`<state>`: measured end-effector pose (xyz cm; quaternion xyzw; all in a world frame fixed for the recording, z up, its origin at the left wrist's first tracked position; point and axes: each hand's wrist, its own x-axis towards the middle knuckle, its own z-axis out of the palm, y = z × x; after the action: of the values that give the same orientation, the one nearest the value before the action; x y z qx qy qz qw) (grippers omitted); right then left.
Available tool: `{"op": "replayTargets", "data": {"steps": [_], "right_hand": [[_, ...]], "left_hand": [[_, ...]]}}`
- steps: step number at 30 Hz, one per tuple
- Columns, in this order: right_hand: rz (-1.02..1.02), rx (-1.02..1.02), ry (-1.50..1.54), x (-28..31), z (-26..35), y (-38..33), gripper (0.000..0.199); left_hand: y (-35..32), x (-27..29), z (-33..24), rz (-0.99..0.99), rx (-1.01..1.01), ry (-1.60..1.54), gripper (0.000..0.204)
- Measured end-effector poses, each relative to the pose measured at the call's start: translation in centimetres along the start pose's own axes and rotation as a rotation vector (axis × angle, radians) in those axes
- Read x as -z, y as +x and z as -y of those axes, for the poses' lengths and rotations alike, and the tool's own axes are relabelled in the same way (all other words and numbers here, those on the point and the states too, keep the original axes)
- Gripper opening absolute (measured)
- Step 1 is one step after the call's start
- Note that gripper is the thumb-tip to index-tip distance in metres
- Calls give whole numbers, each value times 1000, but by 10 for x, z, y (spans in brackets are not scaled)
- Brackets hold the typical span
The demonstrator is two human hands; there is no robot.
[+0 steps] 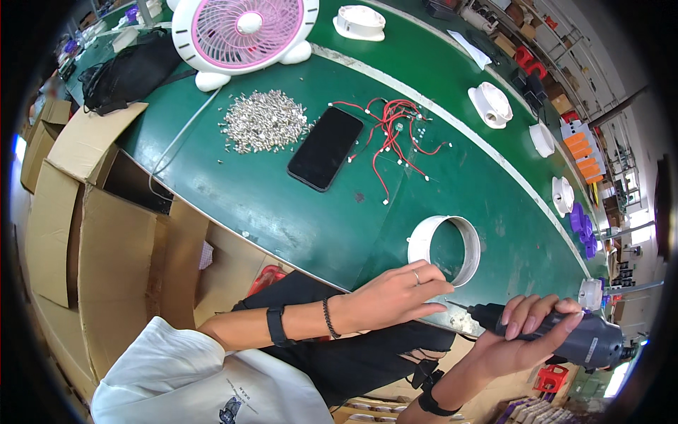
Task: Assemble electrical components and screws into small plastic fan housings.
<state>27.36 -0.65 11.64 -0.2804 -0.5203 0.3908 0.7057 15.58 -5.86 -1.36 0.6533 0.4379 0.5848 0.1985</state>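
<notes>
My right hand (526, 332) is wrapped round a dark grey electric screwdriver (590, 343), its thin bit pointing left. Close to the bit's tip is my left hand (395, 298), thumb and forefinger apart with no object visible between them. A ring shows on one of its fingers. Just beyond the left hand, a white plastic ring-shaped housing (421, 242) rests on the green table (282, 219), its round opening facing up.
A pile of small screws (261, 121), a black phone (326, 150) and red wires (394, 131) lie on the table. Behind them stands a pink-and-white fan (247, 35). White housings (490, 106) sit along the green belt (431, 78). Cardboard boxes (116, 240) stand at the left.
</notes>
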Motion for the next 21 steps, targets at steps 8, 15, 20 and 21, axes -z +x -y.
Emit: {"op": "replayTargets", "data": {"steps": [8, 15, 20, 21], "right_hand": [[127, 32, 148, 31, 16, 9, 24], [-90, -270, -264, 125, -94, 8, 57], [-22, -348, -384, 115, -123, -26, 57], [-27, -342, -379, 111, -119, -30, 57]], "left_hand": [[-6, 54, 1, -63, -119, 272, 17], [19, 217, 33, -252, 241, 780, 13], [24, 176, -4, -134, 68, 974, 48], [24, 152, -9, -54, -2, 876, 47]]}}
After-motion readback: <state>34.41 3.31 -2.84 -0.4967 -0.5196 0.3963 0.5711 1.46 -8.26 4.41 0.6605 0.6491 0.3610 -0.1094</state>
